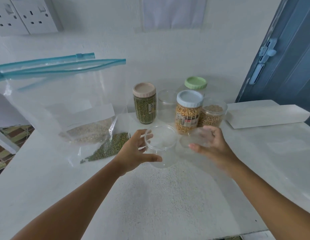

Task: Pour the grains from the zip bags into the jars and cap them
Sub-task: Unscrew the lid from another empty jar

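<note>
left hand (133,151) grip: holds clear jar (160,148) | right hand (211,144) grip: blurred, cannot tell

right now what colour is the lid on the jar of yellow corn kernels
Light blue lid on the corn jar, clearest in the head view.

Home kitchen — grain jars (189,111), sockets (27,16)

A white table (168,196) stands against a pale wall (116,40). Above its left end sit double sockets (27,16); right of it, a blue door (287,54); below left, patterned floor (5,153).
</note>
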Tool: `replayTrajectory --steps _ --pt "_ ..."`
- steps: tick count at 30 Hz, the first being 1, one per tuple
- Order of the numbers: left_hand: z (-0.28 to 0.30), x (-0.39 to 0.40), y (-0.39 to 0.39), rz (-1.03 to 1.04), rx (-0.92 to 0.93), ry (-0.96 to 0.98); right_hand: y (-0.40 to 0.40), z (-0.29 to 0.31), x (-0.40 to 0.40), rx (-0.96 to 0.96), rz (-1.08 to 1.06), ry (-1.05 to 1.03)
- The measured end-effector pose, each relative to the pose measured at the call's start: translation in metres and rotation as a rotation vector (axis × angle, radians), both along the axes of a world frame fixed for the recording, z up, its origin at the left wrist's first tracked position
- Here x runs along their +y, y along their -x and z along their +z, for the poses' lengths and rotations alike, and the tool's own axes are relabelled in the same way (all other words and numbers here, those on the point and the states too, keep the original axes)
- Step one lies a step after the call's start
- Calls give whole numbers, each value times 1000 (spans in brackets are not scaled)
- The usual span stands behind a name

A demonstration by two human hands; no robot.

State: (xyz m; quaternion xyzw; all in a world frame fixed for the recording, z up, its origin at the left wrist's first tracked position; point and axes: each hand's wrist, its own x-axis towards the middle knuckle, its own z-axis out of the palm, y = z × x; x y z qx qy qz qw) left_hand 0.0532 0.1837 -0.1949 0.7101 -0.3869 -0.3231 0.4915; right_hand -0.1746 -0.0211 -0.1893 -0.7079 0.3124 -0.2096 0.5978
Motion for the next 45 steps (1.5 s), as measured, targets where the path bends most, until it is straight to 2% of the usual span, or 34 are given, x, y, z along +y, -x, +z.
replayTrajectory --steps 5,10,18,21,23,26,29,32,35,39,45 --pt "2 1 1 4 6 -12 8 -28 -1 457 80 307" --pt "4 2 3 7 14 -19 11 -37 2 581 130 702" --pt "14 5 6 -3 14 -70 10 -24 3 670 197 630" --pt "23 15 7 -1 2 -133 9 -5 6 441 118 543" --pt "31 30 6 22 -57 -175 1 12 9 258 57 638" --pt "43 62 -3 126 -322 -220 -25 43 16 89 54 812" --pt "58 100 -18 308 -622 -216 -62 71 32 15 170 887" --pt "72 129 -33 529 -727 -233 -101 90 54 38 347 883" --pt "88 146 -53 730 -716 -227 -134 106 76 84 464 794" --pt "106 158 -79 892 -622 -171 -166 125 92 43 446 617" --pt "132 165 -100 840 -381 277 -191 136 89 -195 354 462"
